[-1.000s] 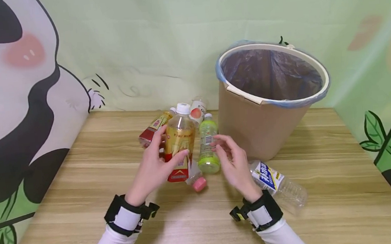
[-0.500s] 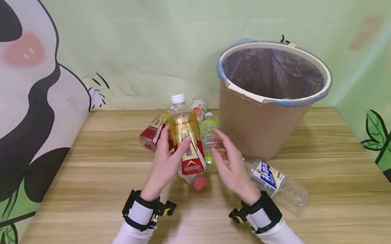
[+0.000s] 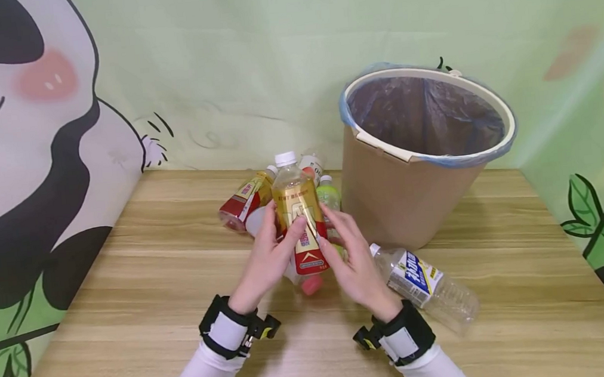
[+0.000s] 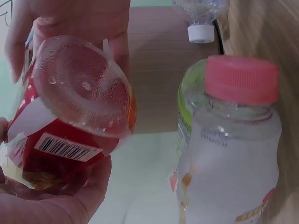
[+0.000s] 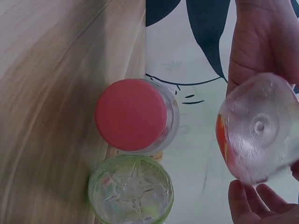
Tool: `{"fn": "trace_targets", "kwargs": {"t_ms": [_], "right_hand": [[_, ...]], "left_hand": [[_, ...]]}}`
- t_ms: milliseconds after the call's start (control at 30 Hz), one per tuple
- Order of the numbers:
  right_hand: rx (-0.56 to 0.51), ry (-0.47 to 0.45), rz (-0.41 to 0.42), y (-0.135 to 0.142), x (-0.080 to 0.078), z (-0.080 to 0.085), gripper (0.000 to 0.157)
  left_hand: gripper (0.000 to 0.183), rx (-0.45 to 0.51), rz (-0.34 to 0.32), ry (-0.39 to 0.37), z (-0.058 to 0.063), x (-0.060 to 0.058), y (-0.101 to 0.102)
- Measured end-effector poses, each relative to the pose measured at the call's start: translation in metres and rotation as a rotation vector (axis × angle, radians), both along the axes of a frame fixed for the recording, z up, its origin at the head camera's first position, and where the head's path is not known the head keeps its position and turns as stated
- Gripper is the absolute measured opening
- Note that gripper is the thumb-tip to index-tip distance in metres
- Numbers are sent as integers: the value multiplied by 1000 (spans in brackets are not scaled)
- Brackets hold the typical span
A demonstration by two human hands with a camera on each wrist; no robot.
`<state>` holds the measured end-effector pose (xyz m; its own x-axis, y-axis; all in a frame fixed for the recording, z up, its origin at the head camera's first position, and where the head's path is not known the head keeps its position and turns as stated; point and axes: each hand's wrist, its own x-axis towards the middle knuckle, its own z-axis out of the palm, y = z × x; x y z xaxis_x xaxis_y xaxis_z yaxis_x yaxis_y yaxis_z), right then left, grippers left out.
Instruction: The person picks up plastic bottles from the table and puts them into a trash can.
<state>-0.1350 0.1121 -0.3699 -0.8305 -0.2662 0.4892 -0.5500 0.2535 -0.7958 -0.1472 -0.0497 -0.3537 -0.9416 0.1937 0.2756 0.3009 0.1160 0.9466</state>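
Observation:
A clear drink bottle with a red and gold label and white cap (image 3: 303, 203) stands upright in the air before me. My left hand (image 3: 265, 260) grips it, thumb across the label. At its other side, my right hand (image 3: 359, 264) holds it between thumb and fingers. Both wrist views show the clear bottom of the held bottle (image 4: 84, 88) from below. Under and behind it lie a pink-capped bottle (image 4: 233, 154), mostly hidden in the head view, a green bottle (image 3: 328, 195), a similar red and gold bottle (image 3: 246, 199) and a white-labelled bottle (image 3: 310, 164).
A tan bin (image 3: 390, 205) with a blue bag liner stands at the back right of the wooden table (image 3: 130, 323). An empty clear bottle with a blue and white label (image 3: 420, 277) lies in front of it. A cartoon panda backdrop (image 3: 248, 67) rises behind.
The left hand has brought the red and gold bottle rightward, turning its label toward me. The right hand, earlier apart from it, now holds its right side.

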Motion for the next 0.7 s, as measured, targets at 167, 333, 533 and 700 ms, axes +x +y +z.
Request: {"fn": "trace_targets", "kwargs": {"t_ms": [167, 333, 533, 700], "right_hand": [[25, -13, -13, 0, 1, 1, 59], [43, -14, -31, 2, 2, 4, 62], [29, -64, -58, 3, 2, 4, 68], [24, -56, -75, 3, 1, 3, 69]], "left_hand": [[54, -32, -18, 17, -4, 1, 4], [43, -113, -7, 77, -28, -10, 4], [48, -200, 12, 106, -36, -11, 2], [64, -261, 23, 53, -35, -9, 1]]}}
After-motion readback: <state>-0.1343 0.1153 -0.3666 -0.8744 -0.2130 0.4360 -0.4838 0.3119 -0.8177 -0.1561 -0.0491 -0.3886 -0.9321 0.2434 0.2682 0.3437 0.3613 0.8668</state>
